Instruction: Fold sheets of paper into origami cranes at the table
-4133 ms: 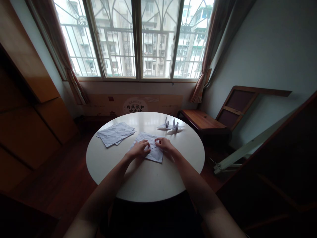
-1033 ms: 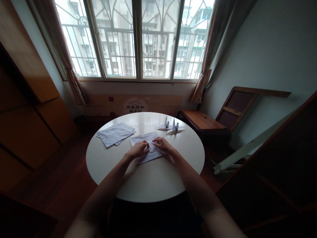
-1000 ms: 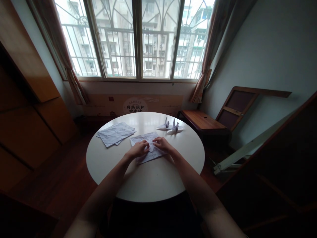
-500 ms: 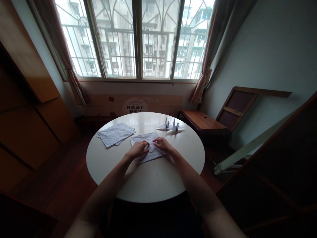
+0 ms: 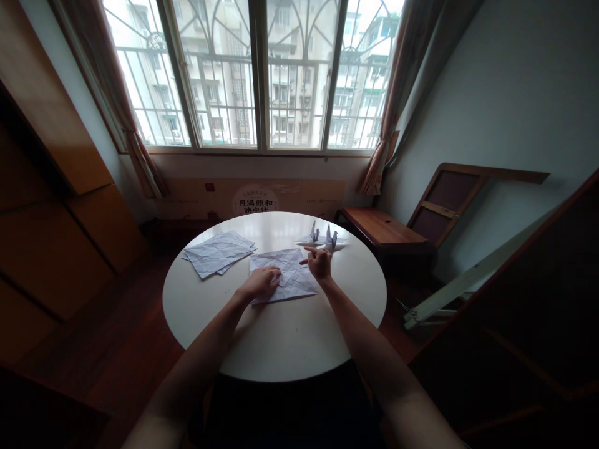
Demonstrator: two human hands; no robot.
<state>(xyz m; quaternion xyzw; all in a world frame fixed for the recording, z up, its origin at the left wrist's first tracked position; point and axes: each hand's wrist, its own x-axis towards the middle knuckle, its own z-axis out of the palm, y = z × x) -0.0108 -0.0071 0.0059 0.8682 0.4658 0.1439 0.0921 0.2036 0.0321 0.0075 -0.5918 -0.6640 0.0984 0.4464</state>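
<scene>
A creased sheet of pale paper [image 5: 296, 280] lies flat before me on the table, its surface crossed by fold lines. My left hand [image 5: 262, 282] rests on the sheet's left side, fingers lying on it and tips partly hidden. Over the sheet's right edge is my right hand [image 5: 320, 263], with a finger and thumb stretched apart and nothing between them; whether it touches the paper I cannot tell. Just beyond that hand, two folded paper cranes [image 5: 332, 238] stand side by side.
A stack of creased paper sheets [image 5: 219, 252] lies on the left of the round white table [image 5: 276, 349]. Behind the table stand a printed cardboard panel [image 5: 290, 193] and a window. On the right are a low wooden bench [image 5: 381, 226] and a leaning wooden frame [image 5: 444, 202].
My right hand has moved right, away from my left hand, and its finger and thumb are now apart. The sheet has turned slightly and more of it shows. The left hand stays almost in place.
</scene>
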